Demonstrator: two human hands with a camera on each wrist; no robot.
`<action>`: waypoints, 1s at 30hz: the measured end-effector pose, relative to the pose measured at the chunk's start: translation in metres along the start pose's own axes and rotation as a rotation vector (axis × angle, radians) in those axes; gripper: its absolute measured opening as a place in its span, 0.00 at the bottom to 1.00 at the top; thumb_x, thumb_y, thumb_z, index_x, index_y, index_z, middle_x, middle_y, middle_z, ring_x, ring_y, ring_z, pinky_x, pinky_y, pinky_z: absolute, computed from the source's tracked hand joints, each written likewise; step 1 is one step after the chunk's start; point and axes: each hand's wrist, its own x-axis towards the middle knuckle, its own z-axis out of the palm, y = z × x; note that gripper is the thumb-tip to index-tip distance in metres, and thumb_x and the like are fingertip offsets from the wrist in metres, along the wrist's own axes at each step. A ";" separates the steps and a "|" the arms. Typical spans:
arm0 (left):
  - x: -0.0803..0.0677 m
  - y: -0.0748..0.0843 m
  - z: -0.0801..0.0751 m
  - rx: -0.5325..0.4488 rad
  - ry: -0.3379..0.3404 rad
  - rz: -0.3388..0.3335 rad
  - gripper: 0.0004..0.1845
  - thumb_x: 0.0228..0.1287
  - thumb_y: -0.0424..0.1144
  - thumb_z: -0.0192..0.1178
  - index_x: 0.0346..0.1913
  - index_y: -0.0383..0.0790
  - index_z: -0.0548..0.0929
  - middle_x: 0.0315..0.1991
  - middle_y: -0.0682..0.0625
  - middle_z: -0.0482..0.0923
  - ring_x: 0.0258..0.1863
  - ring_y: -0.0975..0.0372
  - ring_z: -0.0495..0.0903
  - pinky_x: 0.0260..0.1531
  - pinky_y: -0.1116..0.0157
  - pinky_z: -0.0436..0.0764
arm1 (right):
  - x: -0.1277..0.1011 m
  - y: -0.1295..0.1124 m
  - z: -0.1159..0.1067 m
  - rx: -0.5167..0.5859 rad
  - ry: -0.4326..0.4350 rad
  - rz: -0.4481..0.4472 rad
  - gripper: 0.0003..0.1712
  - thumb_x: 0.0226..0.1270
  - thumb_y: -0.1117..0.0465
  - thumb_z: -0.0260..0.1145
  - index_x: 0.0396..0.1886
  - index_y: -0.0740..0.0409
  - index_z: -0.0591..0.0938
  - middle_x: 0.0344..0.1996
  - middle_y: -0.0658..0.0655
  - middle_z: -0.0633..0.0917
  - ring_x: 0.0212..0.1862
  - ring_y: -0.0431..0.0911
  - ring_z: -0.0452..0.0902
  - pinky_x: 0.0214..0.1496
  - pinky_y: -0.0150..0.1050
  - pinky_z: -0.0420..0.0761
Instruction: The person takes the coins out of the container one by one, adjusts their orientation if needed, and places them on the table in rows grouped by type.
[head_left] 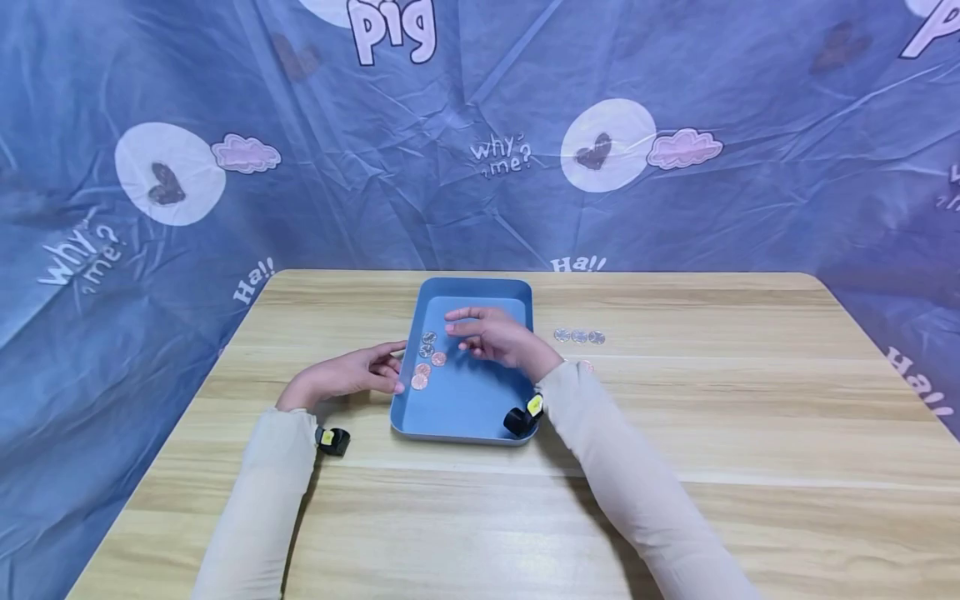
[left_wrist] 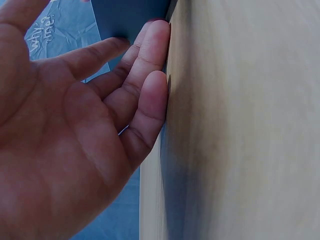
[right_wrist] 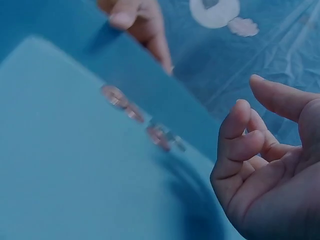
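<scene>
Now | left hand [head_left: 352, 375] flat against smooth blue tray [head_left: 465, 417] | right hand [head_left: 495, 336] loosely spread over round coins [head_left: 427, 358]

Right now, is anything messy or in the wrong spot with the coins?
A little. Most coins lie in the blue tray, near its left wall, but three silver coins sit in a row on the table to the tray's right. Nothing looks spilled or broken.

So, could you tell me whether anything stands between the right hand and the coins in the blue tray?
Nothing visible does. The right hand hovers open above the tray, with the coins lying uncovered just to its left.
</scene>
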 end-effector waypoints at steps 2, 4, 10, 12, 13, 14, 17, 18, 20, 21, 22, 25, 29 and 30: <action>0.000 0.000 0.000 0.007 0.000 0.002 0.48 0.62 0.42 0.66 0.76 0.35 0.46 0.56 0.39 0.69 0.50 0.61 0.74 0.61 0.61 0.70 | 0.003 0.004 0.001 -0.028 0.010 0.023 0.28 0.68 0.64 0.62 0.67 0.61 0.69 0.26 0.49 0.81 0.22 0.36 0.75 0.23 0.27 0.70; 0.000 0.000 0.000 0.009 0.000 0.003 0.48 0.62 0.42 0.65 0.76 0.35 0.46 0.57 0.38 0.69 0.51 0.60 0.75 0.61 0.60 0.70 | 0.004 0.007 0.002 -0.066 0.018 0.034 0.27 0.67 0.63 0.64 0.65 0.59 0.71 0.25 0.50 0.80 0.22 0.37 0.75 0.23 0.28 0.70; 0.001 -0.001 0.000 0.006 -0.009 0.015 0.48 0.62 0.41 0.65 0.76 0.35 0.46 0.56 0.38 0.70 0.50 0.61 0.75 0.60 0.62 0.71 | 0.010 0.014 0.002 -0.237 0.037 -0.002 0.23 0.64 0.62 0.67 0.59 0.57 0.76 0.23 0.50 0.80 0.22 0.39 0.74 0.22 0.29 0.70; 0.001 -0.001 -0.001 0.004 -0.010 0.015 0.48 0.62 0.41 0.65 0.76 0.36 0.46 0.56 0.39 0.70 0.50 0.62 0.75 0.60 0.63 0.71 | 0.011 0.015 0.001 -0.308 0.032 -0.024 0.23 0.63 0.62 0.67 0.58 0.57 0.76 0.21 0.50 0.80 0.21 0.39 0.73 0.21 0.30 0.68; 0.001 -0.001 -0.001 0.003 -0.012 0.015 0.48 0.62 0.41 0.65 0.77 0.36 0.46 0.56 0.39 0.70 0.50 0.62 0.75 0.60 0.63 0.71 | 0.011 0.016 0.001 -0.340 0.029 -0.034 0.23 0.62 0.62 0.68 0.57 0.57 0.77 0.20 0.51 0.80 0.21 0.39 0.73 0.20 0.30 0.67; 0.001 -0.002 -0.001 -0.001 -0.012 0.016 0.48 0.62 0.41 0.65 0.77 0.36 0.46 0.56 0.39 0.70 0.50 0.62 0.75 0.60 0.62 0.71 | 0.011 0.016 0.001 -0.366 0.025 -0.043 0.23 0.61 0.62 0.68 0.57 0.57 0.77 0.20 0.51 0.79 0.20 0.39 0.72 0.20 0.30 0.67; 0.001 -0.003 -0.002 -0.005 -0.018 0.019 0.49 0.62 0.41 0.65 0.77 0.36 0.45 0.56 0.38 0.70 0.50 0.61 0.75 0.60 0.62 0.71 | 0.011 0.017 0.002 -0.425 0.012 -0.059 0.24 0.59 0.61 0.70 0.56 0.57 0.78 0.20 0.51 0.79 0.20 0.39 0.71 0.20 0.30 0.66; 0.001 -0.002 -0.002 -0.006 -0.019 0.020 0.49 0.62 0.41 0.65 0.77 0.36 0.45 0.57 0.38 0.69 0.50 0.61 0.75 0.60 0.62 0.71 | 0.011 0.017 0.002 -0.442 0.009 -0.064 0.24 0.58 0.61 0.70 0.56 0.56 0.78 0.20 0.51 0.79 0.20 0.39 0.71 0.20 0.30 0.66; 0.001 -0.002 -0.002 -0.001 -0.019 0.021 0.49 0.62 0.41 0.65 0.77 0.36 0.45 0.57 0.37 0.69 0.50 0.62 0.75 0.60 0.63 0.71 | 0.012 0.017 0.002 -0.477 0.004 -0.072 0.25 0.57 0.60 0.71 0.55 0.56 0.79 0.19 0.50 0.78 0.20 0.39 0.71 0.20 0.30 0.67; 0.001 -0.002 -0.002 0.000 -0.018 0.020 0.49 0.63 0.41 0.65 0.77 0.36 0.45 0.57 0.37 0.69 0.49 0.62 0.75 0.59 0.63 0.71 | 0.012 0.017 0.002 -0.494 0.001 -0.075 0.25 0.57 0.59 0.71 0.55 0.56 0.79 0.20 0.50 0.78 0.20 0.39 0.72 0.20 0.30 0.67; 0.000 -0.002 -0.002 0.001 -0.017 0.019 0.48 0.63 0.41 0.65 0.77 0.36 0.45 0.57 0.37 0.69 0.49 0.62 0.75 0.59 0.63 0.71 | 0.012 0.017 0.002 -0.507 -0.003 -0.078 0.24 0.57 0.59 0.72 0.55 0.56 0.79 0.20 0.50 0.78 0.20 0.39 0.72 0.20 0.30 0.67; 0.000 -0.001 -0.002 0.007 -0.012 0.016 0.48 0.63 0.41 0.65 0.77 0.36 0.45 0.57 0.38 0.70 0.49 0.62 0.75 0.59 0.63 0.71 | 0.013 0.017 0.003 -0.549 -0.008 -0.082 0.23 0.57 0.58 0.72 0.54 0.55 0.81 0.20 0.50 0.77 0.19 0.39 0.71 0.20 0.30 0.66; 0.001 -0.002 -0.002 0.012 -0.010 0.020 0.48 0.63 0.41 0.65 0.77 0.36 0.45 0.56 0.38 0.70 0.49 0.62 0.75 0.59 0.64 0.72 | 0.015 0.016 0.005 -0.615 -0.002 -0.082 0.19 0.58 0.59 0.72 0.50 0.54 0.83 0.19 0.49 0.77 0.17 0.39 0.70 0.18 0.30 0.65; 0.001 -0.002 -0.002 0.015 -0.010 0.022 0.48 0.63 0.41 0.65 0.77 0.36 0.45 0.56 0.38 0.70 0.49 0.62 0.75 0.59 0.64 0.72 | 0.016 0.016 0.006 -0.633 0.000 -0.082 0.18 0.58 0.59 0.72 0.49 0.55 0.83 0.18 0.49 0.76 0.16 0.38 0.70 0.18 0.30 0.65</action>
